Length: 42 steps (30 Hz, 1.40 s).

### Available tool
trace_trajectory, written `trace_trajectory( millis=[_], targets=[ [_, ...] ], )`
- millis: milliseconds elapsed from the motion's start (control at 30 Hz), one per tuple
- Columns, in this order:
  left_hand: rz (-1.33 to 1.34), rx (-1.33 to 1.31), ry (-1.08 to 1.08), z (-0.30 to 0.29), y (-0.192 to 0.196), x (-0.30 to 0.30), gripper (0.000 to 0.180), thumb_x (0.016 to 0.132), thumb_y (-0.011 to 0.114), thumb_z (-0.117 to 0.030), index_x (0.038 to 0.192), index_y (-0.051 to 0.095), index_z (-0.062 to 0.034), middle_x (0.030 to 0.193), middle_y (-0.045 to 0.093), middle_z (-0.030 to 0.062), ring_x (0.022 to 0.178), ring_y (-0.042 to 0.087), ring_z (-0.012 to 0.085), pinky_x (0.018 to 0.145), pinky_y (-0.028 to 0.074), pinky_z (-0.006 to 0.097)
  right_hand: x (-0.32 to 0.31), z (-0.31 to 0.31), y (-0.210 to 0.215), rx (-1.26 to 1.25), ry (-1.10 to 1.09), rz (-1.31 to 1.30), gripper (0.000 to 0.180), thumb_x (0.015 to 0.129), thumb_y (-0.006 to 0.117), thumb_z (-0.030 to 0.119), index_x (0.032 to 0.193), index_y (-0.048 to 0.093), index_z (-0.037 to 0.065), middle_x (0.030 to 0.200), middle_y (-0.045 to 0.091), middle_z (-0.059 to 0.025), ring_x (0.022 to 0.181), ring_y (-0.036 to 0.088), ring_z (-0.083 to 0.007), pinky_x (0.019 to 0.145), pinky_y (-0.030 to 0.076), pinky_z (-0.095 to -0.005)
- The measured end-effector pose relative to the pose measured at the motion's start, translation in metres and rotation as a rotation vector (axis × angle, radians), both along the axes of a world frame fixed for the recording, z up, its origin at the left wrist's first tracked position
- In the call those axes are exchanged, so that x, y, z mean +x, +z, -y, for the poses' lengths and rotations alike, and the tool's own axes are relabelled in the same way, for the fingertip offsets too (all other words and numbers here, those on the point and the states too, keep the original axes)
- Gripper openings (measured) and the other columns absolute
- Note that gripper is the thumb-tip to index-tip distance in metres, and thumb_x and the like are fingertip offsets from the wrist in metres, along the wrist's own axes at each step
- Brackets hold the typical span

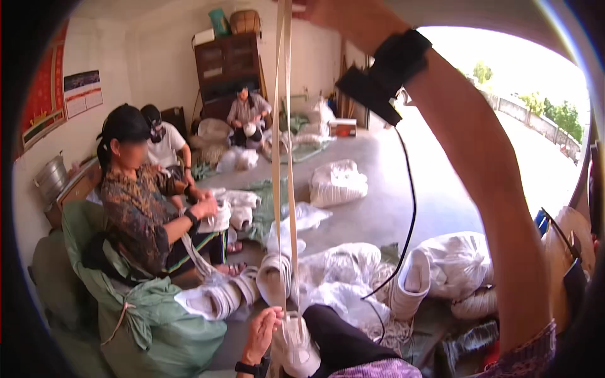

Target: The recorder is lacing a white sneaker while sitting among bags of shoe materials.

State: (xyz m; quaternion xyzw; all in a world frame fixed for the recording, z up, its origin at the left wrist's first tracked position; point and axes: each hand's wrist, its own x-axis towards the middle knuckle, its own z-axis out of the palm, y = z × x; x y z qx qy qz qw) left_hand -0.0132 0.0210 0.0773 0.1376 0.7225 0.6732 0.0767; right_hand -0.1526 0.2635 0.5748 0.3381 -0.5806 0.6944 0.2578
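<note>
I am steadying the white roll (295,349) with my left hand (261,334), fingers curled on it, while my right hand (309,7), seemingly pinching, is drawing the strap (283,157) taut and straight.

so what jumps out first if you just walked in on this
The raised right arm with a black wrist device sweeps across the upper right, its hand cut off at the top edge. From there a pale strap runs taut down the middle to a white roll by the left hand. Left of it, a seated person winds another white roll.
</note>
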Motion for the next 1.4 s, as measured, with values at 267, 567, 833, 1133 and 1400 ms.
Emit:
trace_trajectory(
  millis=[267,567,833,1133,1400],
  targets=[
    [0.082,0.429,-0.363,-0.045,0.082,-0.021,0.032,0.097,0.052,-0.032,0.112,0.058,-0.0047,0.091,0.064,0.0035,0.079,0.06,0.013,0.073,0.05,0.028,0.069,0.018,0.005,0.049,0.044,0.018,0.021,0.091,0.062,0.027,0.102,0.06,0.009,0.093,0.063,-0.0029,0.089,0.059,-0.0156,0.081,0.046,-0.0332],
    [0.071,0.414,-0.293,-0.046,0.085,-0.017,0.028,0.095,0.056,-0.029,0.106,0.059,-0.0036,0.092,0.062,0.0054,0.081,0.063,0.0179,0.078,0.052,0.034,0.053,-0.029,-0.026,-0.067,0.04,0.043,0.015,0.091,0.06,0.024,0.097,0.059,0.01,0.089,0.062,-0.0007,0.086,0.058,-0.0137,0.081,0.045,-0.0348],
    [0.234,1.119,-0.145,0.006,0.061,-0.033,0.014,0.095,0.052,-0.021,0.091,0.057,-0.0091,0.087,0.056,0.0013,0.079,0.05,0.0166,0.079,0.043,0.037,0.031,-0.178,-0.129,-0.559,0.027,0.175,0.009,0.094,0.056,0.02,0.093,0.054,0.011,0.074,0.054,-0.0009,0.063,0.054,-0.0144,0.063,0.048,-0.0345],
    [0.24,0.922,0.455,0.195,-0.032,-0.018,0.037,0.1,0.041,-0.037,0.074,0.044,-0.0106,0.069,0.045,0.0007,0.066,0.044,0.0177,0.071,0.04,0.037,0.158,-0.355,-0.351,-0.739,-1.083,0.491,0.011,0.094,0.057,0.026,0.096,0.06,0.015,0.062,0.046,0.0027,0.041,0.034,-0.0061,0.036,0.027,-0.0244],
    [0.223,0.253,1.029,0.271,-0.052,0.01,0.018,0.091,0.058,-0.022,0.083,0.047,-0.0109,0.069,0.043,-0.0002,0.059,0.045,0.0136,0.063,0.045,0.033,0.153,-0.202,-0.494,0.331,-0.432,1.002,0.023,0.093,0.059,0.023,0.107,0.061,0.005,0.072,0.056,0.0012,0.053,0.04,-0.0034,0.047,0.033,-0.0201]
  ],
)
